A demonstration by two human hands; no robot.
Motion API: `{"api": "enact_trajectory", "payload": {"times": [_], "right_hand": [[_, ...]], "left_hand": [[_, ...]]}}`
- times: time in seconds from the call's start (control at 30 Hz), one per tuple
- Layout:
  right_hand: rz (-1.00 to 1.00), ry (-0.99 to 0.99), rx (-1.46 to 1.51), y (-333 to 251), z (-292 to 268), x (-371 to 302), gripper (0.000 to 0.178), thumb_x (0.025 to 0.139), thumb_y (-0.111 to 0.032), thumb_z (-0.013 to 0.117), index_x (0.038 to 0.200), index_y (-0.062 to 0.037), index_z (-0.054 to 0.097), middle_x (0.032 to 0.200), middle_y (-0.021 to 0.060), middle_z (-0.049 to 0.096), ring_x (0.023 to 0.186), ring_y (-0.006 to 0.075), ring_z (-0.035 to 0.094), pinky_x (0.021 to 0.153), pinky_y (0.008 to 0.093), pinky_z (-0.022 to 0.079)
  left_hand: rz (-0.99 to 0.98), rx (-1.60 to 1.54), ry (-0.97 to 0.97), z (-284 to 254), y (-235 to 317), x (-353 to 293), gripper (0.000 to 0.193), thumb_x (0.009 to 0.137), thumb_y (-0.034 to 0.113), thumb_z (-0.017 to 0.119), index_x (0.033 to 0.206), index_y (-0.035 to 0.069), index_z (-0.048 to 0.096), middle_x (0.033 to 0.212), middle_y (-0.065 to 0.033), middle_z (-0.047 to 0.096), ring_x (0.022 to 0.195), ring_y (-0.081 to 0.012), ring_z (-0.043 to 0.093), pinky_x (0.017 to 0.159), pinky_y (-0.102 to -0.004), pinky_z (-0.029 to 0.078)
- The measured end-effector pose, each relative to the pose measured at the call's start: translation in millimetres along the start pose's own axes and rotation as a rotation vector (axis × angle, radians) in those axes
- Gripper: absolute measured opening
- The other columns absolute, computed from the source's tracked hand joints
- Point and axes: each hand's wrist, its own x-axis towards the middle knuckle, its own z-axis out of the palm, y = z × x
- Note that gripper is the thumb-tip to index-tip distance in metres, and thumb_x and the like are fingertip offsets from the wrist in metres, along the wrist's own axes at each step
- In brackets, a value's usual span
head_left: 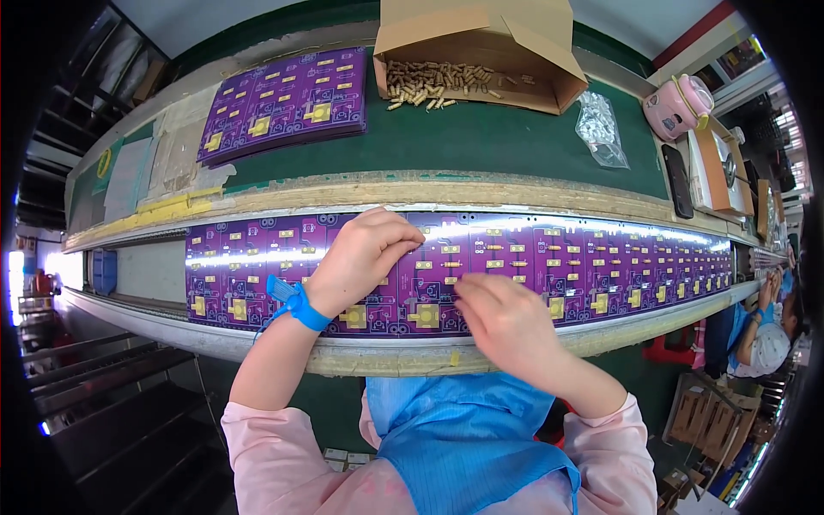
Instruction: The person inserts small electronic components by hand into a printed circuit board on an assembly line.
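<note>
A row of purple circuit boards (506, 257) with gold pads lies in a long rail track in front of me. My left hand (365, 256), with a blue strap (300, 306) round its wrist, is over the boards. Its thumb and fingertips are pinched together close to the boards' far edge; whatever is between them is too small to make out. To its right, my right hand (508, 322) bends in over the near half of the same row, fingers drawn together low at the board. Its fingertips hide anything they grip. A few tan cylindrical components (450, 264) sit on the boards near both hands.
Beyond the rail, a stack of purple boards (287, 99) stands at left. An open cardboard box (481, 43) spills tan cylindrical components (438, 81). Further right are a plastic bag of small parts (601, 129), a pink container (678, 107) and a phone (677, 180). Another person (760, 343) works at far right.
</note>
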Motion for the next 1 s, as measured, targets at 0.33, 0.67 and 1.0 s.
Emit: {"api": "enact_trajectory", "payload": {"times": [0.33,0.67,1.0], "right_hand": [[-0.168,-0.087,0.156,-29,31,-36,0.035,0.075,-0.013,0.076,0.107,-0.0012,0.065,0.126,0.0173,0.058,0.121,0.0315,0.058,0.096,0.0412,0.052],[-0.138,-0.009,0.136,-32,40,-42,0.032,0.081,-0.019,0.070,0.108,-0.0024,0.064,0.124,0.0152,0.061,0.121,0.0303,0.058,0.096,0.0411,0.051],[-0.121,0.078,0.157,-33,44,-43,0.028,0.078,-0.015,0.068,0.102,-0.0008,0.064,0.120,0.0149,0.062,0.121,0.0305,0.057,0.098,0.0398,0.050]], "left_hand": [[0.133,0.194,-0.023,9,8,1,0.016,0.079,-0.001,0.070,0.094,0.004,0.073,0.089,-0.0076,0.063,0.086,-0.0260,0.061,0.073,-0.0366,0.052],[0.103,0.201,0.049,15,11,-1,0.016,0.076,-0.001,0.072,0.092,0.003,0.072,0.087,-0.0086,0.063,0.083,-0.0265,0.062,0.070,-0.0365,0.051],[0.111,0.351,-0.003,2,32,1,0.012,0.074,0.003,0.073,0.086,0.004,0.074,0.085,-0.0067,0.065,0.083,-0.0267,0.061,0.073,-0.0373,0.051]]}}
